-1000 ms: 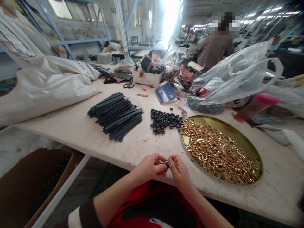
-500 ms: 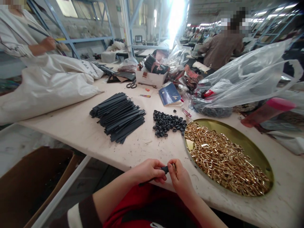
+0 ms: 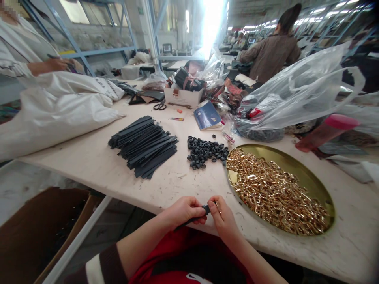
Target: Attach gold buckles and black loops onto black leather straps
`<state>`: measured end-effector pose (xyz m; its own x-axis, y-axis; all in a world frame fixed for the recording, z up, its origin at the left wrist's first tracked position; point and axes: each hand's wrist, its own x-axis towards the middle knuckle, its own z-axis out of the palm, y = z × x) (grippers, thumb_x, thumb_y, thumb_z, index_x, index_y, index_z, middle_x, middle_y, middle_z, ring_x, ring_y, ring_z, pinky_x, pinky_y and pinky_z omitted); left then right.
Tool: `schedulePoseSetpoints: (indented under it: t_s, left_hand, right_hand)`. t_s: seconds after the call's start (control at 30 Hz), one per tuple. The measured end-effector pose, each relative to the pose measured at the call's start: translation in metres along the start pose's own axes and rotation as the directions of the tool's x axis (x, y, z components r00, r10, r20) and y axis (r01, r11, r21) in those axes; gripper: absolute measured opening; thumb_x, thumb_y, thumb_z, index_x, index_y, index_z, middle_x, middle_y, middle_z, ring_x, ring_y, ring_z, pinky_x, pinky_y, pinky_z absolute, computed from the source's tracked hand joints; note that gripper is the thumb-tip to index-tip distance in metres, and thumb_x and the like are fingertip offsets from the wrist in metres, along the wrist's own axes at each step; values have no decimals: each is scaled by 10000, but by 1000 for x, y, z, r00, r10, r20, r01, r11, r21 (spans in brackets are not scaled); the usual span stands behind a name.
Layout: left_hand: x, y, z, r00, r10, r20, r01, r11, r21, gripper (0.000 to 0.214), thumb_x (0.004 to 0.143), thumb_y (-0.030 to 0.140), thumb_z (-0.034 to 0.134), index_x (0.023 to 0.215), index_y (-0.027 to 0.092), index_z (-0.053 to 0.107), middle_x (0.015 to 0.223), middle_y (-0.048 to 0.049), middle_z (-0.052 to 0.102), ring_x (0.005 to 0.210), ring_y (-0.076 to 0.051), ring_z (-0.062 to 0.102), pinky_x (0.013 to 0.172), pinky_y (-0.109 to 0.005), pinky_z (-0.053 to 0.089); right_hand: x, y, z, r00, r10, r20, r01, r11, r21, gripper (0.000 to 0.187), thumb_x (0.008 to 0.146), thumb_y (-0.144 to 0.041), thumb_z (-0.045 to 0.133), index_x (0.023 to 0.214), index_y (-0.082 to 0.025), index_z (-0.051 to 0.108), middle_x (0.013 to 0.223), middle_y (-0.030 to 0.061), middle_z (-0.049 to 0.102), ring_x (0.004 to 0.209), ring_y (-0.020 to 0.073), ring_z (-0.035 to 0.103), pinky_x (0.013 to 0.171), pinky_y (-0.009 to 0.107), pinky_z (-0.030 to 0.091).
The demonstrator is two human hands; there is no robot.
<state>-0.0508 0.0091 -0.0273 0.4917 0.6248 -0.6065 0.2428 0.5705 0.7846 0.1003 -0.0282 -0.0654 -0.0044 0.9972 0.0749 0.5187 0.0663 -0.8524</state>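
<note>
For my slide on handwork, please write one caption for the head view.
The left hand holds a dark strip, the right hand a gold piece, near a tray of shiny metal fittings.

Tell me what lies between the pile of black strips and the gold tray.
In the head view, a heap of small black rings lies between the black strips and the gold tray.

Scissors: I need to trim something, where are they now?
In the head view, the scissors lie left of centre, beyond the black strips, beside the white box.
</note>
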Motion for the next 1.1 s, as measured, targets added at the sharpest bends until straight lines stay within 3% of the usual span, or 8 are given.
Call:
schedulePoseSetpoints:
  t_s: [0.17,0.37,0.5,0.6,0.7,0.87,1.0,1.1]
  left_hand:
    - [-9,8,2,998,61,4,-59,949,308,161,697,269,477,617,140,532,544,8,573,532,-114,542,545,-222,423]
    - [-8,7,5,986,161,50,-168,915,367,171,724,248,418,611,154,505,557,0,569,525,-120,547,531,-218,434]
    - [-3,8,1,973,230,34,-213,823,527,227,772,285,394,661,151,540,579,-10,589,536,-128,570,514,-206,420]
    - [2,20,-22,932,356,-61,-166,574,802,280,803,362,424,691,167,591,645,-25,624,613,-147,591,554,-212,413]
    - [7,41,-67,806,523,-278,108,331,937,256,796,398,494,760,174,613,806,-62,630,790,-181,591,682,-236,418]
    - [19,58,-134,648,579,-495,387,310,868,175,821,185,446,925,101,559,986,-161,545,935,-250,540,781,-339,399]
    - [28,53,-147,633,572,-522,423,309,852,155,807,153,432,895,89,543,951,-167,546,914,-268,530,774,-373,395]
    - [27,55,-146,649,581,-491,372,321,871,101,774,149,467,828,106,541,902,-144,556,905,-266,524,781,-368,384]
  right_hand:
    - [-3,-4,3,998,6,-58,-5,1000,8,272,875,-419,316,824,-202,472,612,-18,526,558,142,509,537,251,388]
    - [-4,-5,8,999,-10,-36,12,998,64,275,880,-420,297,819,-209,462,679,11,564,635,164,555,585,269,418]
    - [6,-3,13,1000,10,17,-11,998,62,282,884,-432,279,873,-209,452,687,15,585,635,180,572,584,286,417]
    - [24,0,13,995,-37,95,40,999,-30,294,881,-425,296,843,-209,492,709,28,603,677,197,578,612,306,416]
    - [43,5,10,986,-150,74,162,965,-206,257,849,-402,399,815,-200,554,821,62,614,807,229,562,725,358,406]
    - [50,16,10,980,-194,39,198,951,-238,221,833,-370,452,880,-203,589,909,67,620,873,232,549,785,386,406]
    - [58,20,1,987,-159,-35,152,976,-158,239,857,-340,400,909,-184,573,912,78,613,846,202,562,733,328,450]
    - [86,22,-14,977,-185,-104,154,955,-252,230,857,-284,386,947,-165,561,925,83,601,807,185,568,694,302,454]
